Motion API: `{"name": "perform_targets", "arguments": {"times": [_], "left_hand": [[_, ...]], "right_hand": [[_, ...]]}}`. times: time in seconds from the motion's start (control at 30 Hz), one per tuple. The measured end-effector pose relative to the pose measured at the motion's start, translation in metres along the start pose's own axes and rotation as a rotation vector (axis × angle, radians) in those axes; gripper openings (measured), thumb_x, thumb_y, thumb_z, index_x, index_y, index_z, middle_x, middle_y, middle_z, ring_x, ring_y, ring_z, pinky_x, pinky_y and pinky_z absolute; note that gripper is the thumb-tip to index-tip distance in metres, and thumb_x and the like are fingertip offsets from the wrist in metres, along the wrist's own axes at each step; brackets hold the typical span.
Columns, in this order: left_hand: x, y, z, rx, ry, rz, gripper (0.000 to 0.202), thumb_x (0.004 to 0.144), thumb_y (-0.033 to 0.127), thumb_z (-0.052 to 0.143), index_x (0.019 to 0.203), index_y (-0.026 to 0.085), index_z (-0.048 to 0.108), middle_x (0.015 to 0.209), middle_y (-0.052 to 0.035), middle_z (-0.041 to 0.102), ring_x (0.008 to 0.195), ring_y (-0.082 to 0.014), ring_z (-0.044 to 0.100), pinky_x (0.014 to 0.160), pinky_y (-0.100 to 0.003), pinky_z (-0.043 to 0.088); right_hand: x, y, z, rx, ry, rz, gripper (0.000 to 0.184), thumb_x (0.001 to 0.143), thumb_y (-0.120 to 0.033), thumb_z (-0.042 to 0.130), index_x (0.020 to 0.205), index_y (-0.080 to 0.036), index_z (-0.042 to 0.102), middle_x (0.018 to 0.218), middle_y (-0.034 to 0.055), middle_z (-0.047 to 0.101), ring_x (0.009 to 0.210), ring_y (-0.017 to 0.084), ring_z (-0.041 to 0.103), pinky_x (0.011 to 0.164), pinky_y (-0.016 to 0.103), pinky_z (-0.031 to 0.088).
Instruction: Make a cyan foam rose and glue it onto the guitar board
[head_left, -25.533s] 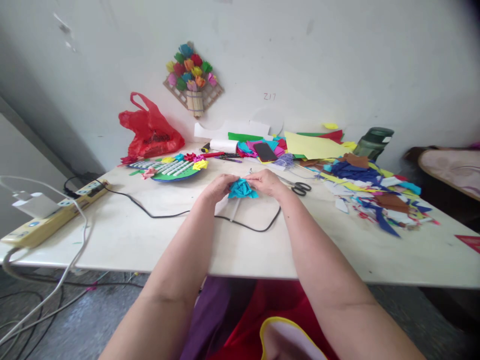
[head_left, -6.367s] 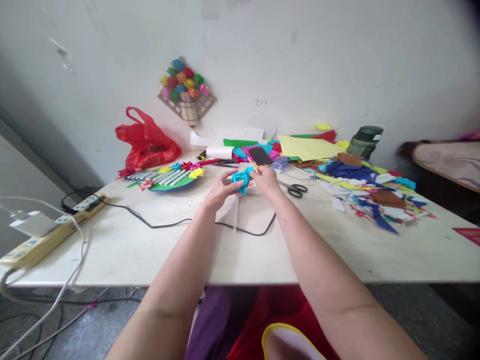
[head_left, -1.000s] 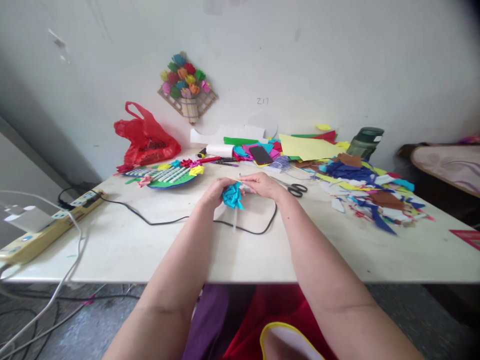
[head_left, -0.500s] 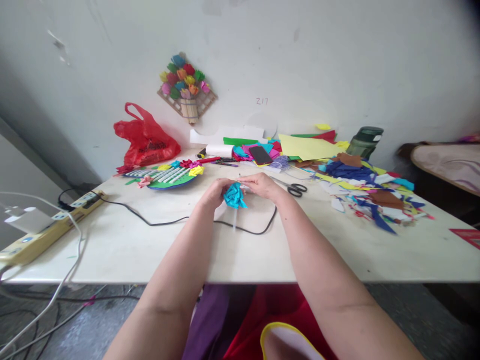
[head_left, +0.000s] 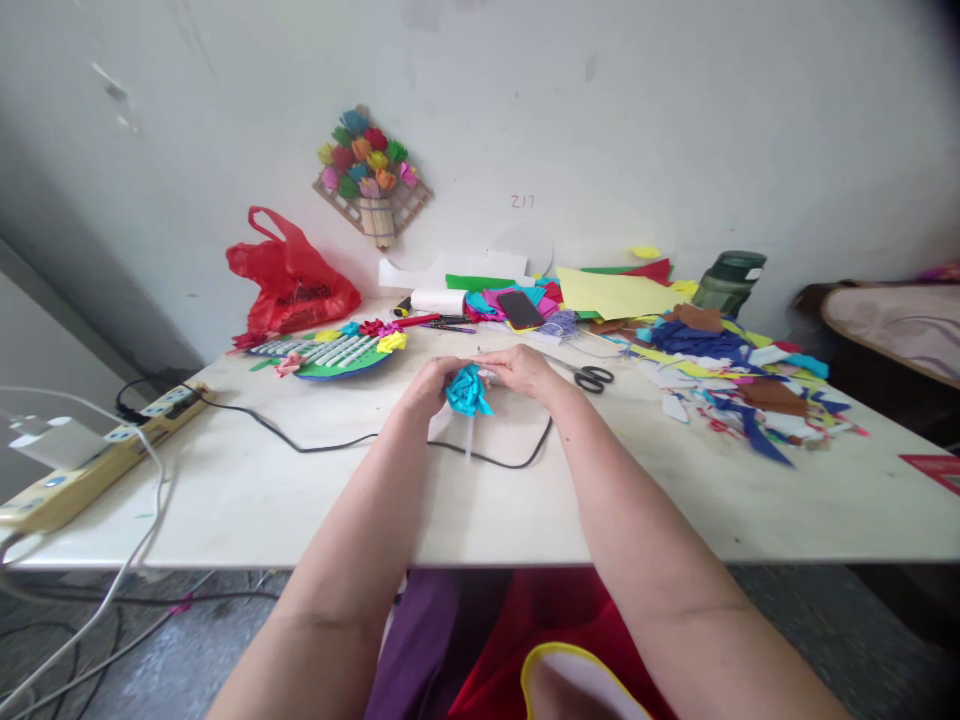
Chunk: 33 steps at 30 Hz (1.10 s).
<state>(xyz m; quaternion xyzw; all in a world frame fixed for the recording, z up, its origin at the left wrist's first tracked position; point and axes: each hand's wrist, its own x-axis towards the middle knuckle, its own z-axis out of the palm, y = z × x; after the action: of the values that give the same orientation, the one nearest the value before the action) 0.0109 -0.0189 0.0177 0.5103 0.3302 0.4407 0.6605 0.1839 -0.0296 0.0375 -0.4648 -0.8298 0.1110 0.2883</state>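
A crumpled bright blue paper flower is between my two hands above the middle of the table. My left hand curls round its left side, closed on it. From the right, my right hand reaches over its upper edge with fingers pressed together against it; the fingertips are partly hidden. Below the flower a translucent stick, like a glue stick, points toward me; what it belongs to is hidden. A black cable loops on the table beneath my hands. Black-handled scissors lie right of my right hand.
At left stand a power strip, a red plastic bag and a green disc decorated with paper flowers. A phone rests on coloured paper at the back. Paper scraps and a green bottle are at right.
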Motion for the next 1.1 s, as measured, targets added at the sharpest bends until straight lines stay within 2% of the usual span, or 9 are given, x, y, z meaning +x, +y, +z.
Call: {"name": "perform_targets", "arguments": {"times": [0.27, 0.47, 0.53, 0.6, 0.7, 0.77, 0.9, 1.0, 1.1], "left_hand": [[0.0008, -0.0017, -0.0018, 0.028, 0.001, 0.035, 0.024, 0.057, 0.030, 0.063, 0.066, 0.007, 0.064, 0.064, -0.0133, 0.068, 0.060, -0.0226, 0.065, 0.064, -0.033, 0.051], [0.0030, -0.0047, -0.0058, 0.029, -0.004, 0.081, 0.018, 0.060, 0.027, 0.062, 0.064, 0.010, 0.062, 0.061, -0.0098, 0.067, 0.057, -0.0209, 0.064, 0.061, -0.031, 0.051], [0.0039, -0.0058, -0.0070, 0.020, -0.002, 0.084, 0.015, 0.062, 0.026, 0.062, 0.063, 0.011, 0.061, 0.060, -0.0086, 0.067, 0.056, -0.0199, 0.064, 0.060, -0.030, 0.051], [0.0041, -0.0061, -0.0072, 0.025, 0.015, 0.081, 0.015, 0.062, 0.026, 0.062, 0.063, 0.011, 0.060, 0.060, -0.0083, 0.067, 0.055, -0.0188, 0.064, 0.058, -0.029, 0.050], [0.0026, -0.0048, -0.0054, 0.053, 0.048, 0.084, 0.015, 0.061, 0.025, 0.063, 0.064, 0.011, 0.061, 0.059, -0.0074, 0.066, 0.053, -0.0172, 0.062, 0.055, -0.027, 0.048], [0.0011, -0.0034, -0.0034, 0.070, 0.062, 0.095, 0.014, 0.061, 0.025, 0.064, 0.061, 0.011, 0.060, 0.056, -0.0053, 0.064, 0.049, -0.0146, 0.060, 0.051, -0.024, 0.046], [-0.0010, -0.0011, -0.0006, 0.087, 0.032, 0.119, 0.015, 0.061, 0.024, 0.065, 0.055, 0.012, 0.059, 0.051, -0.0033, 0.062, 0.043, -0.0108, 0.053, 0.046, -0.022, 0.040], [-0.0006, -0.0012, -0.0009, 0.110, 0.004, 0.151, 0.016, 0.061, 0.026, 0.065, 0.055, 0.012, 0.061, 0.053, -0.0040, 0.062, 0.044, -0.0110, 0.053, 0.046, -0.022, 0.039], [0.0013, -0.0030, -0.0031, 0.128, -0.060, 0.174, 0.018, 0.063, 0.029, 0.064, 0.059, 0.011, 0.064, 0.058, -0.0067, 0.065, 0.051, -0.0143, 0.058, 0.051, -0.024, 0.043]], "right_hand": [[-0.0006, -0.0012, -0.0003, -0.033, -0.002, 0.003, 0.030, 0.084, -0.027, 0.052, 0.110, -0.032, 0.066, 0.110, 0.0009, 0.067, 0.102, 0.021, 0.062, 0.084, 0.030, 0.047], [0.0000, 0.0002, 0.0024, -0.040, 0.010, 0.027, 0.030, 0.084, -0.030, 0.052, 0.110, -0.033, 0.066, 0.109, 0.0008, 0.068, 0.100, 0.021, 0.062, 0.081, 0.029, 0.046], [0.0001, 0.0004, 0.0033, -0.029, 0.029, 0.037, 0.030, 0.084, -0.031, 0.051, 0.109, -0.032, 0.067, 0.105, 0.0012, 0.070, 0.096, 0.020, 0.062, 0.078, 0.028, 0.045], [0.0002, 0.0001, 0.0038, 0.000, 0.042, 0.050, 0.030, 0.084, -0.030, 0.049, 0.107, -0.029, 0.068, 0.092, 0.0016, 0.072, 0.087, 0.018, 0.063, 0.073, 0.026, 0.044], [0.0009, -0.0015, 0.0041, 0.060, 0.022, 0.080, 0.031, 0.085, -0.034, 0.045, 0.095, -0.022, 0.071, 0.063, 0.0005, 0.066, 0.066, 0.015, 0.058, 0.063, 0.024, 0.041], [0.0018, -0.0028, 0.0045, 0.111, 0.006, 0.107, 0.035, 0.085, -0.039, 0.043, 0.080, -0.018, 0.071, 0.053, -0.0004, 0.059, 0.057, 0.013, 0.053, 0.059, 0.023, 0.038], [0.0038, -0.0033, 0.0062, 0.215, 0.001, 0.150, 0.036, 0.082, -0.041, 0.045, 0.063, -0.016, 0.064, 0.053, 0.0002, 0.057, 0.054, 0.012, 0.050, 0.058, 0.023, 0.037], [0.0052, -0.0015, 0.0081, 0.259, 0.016, 0.141, 0.033, 0.079, -0.040, 0.049, 0.061, -0.016, 0.063, 0.052, 0.0001, 0.057, 0.056, 0.013, 0.050, 0.058, 0.023, 0.037], [0.0056, 0.0000, 0.0091, 0.268, 0.032, 0.138, 0.032, 0.078, -0.039, 0.050, 0.062, -0.016, 0.065, 0.052, -0.0002, 0.055, 0.057, 0.013, 0.049, 0.057, 0.023, 0.036]]}}
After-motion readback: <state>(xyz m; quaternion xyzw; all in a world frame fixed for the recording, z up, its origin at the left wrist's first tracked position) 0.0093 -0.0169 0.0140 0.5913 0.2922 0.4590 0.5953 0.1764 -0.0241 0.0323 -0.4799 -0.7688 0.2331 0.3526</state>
